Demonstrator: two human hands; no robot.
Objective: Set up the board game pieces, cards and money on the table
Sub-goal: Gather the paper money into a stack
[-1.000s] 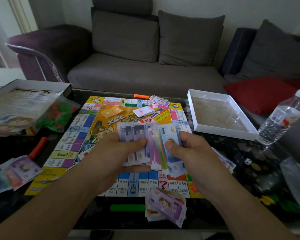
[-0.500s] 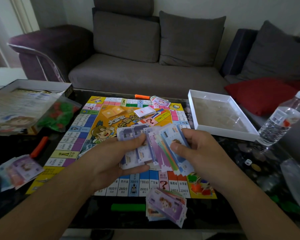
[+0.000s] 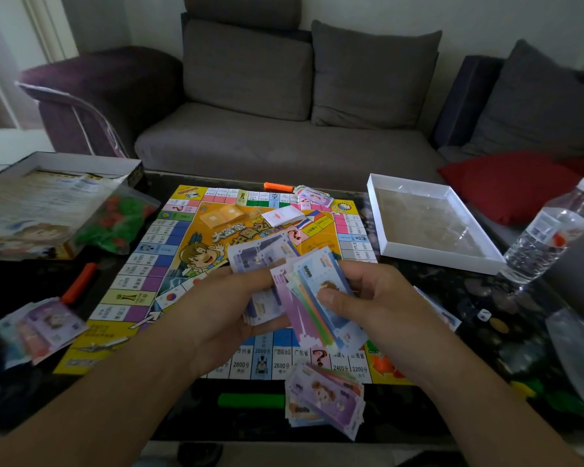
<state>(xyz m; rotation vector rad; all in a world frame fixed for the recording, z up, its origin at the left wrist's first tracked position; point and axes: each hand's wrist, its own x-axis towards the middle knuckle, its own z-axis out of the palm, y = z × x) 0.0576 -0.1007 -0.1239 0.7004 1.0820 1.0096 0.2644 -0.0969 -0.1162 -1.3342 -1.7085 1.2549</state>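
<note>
Over the middle of the game board point(image 3: 169, 264), both hands hold a fanned bundle of paper money point(image 3: 294, 284): the left hand point(image 3: 223, 308) has its fingers curled under a purple-and-white stack with the thumb pressed on top, while the right hand point(image 3: 368, 298) pinches the pink, green and blue notes with its thumb on a blue note bearing a small portrait. The board lies flat on the dark bench point(image 3: 486, 332); its near edge shows squares printed 2800, 2000, 2600, 2400 and 2200 with Chinese place names, a red question mark square and a train icon. Large Chinese characters and a cartoon child fill the yellow centre, where a white card deck point(image 3: 284, 215) sits. A purple money stack point(image 3: 324, 399) rests at the board's near edge beside a green bar point(image 3: 250, 400), another money pile point(image 3: 44, 328) lies left of the board near an orange bar point(image 3: 80, 283), and a third small pile point(image 3: 312, 197) sits at the far edge next to a second orange bar point(image 3: 279, 187). A bag of red and green pieces point(image 3: 115, 224) leans against the printed box lid point(image 3: 31, 210) on the left. On the right stand a white tray point(image 3: 429, 224), a die point(image 3: 483, 314) and a water bottle point(image 3: 550, 230) whose label is unreadable.
</note>
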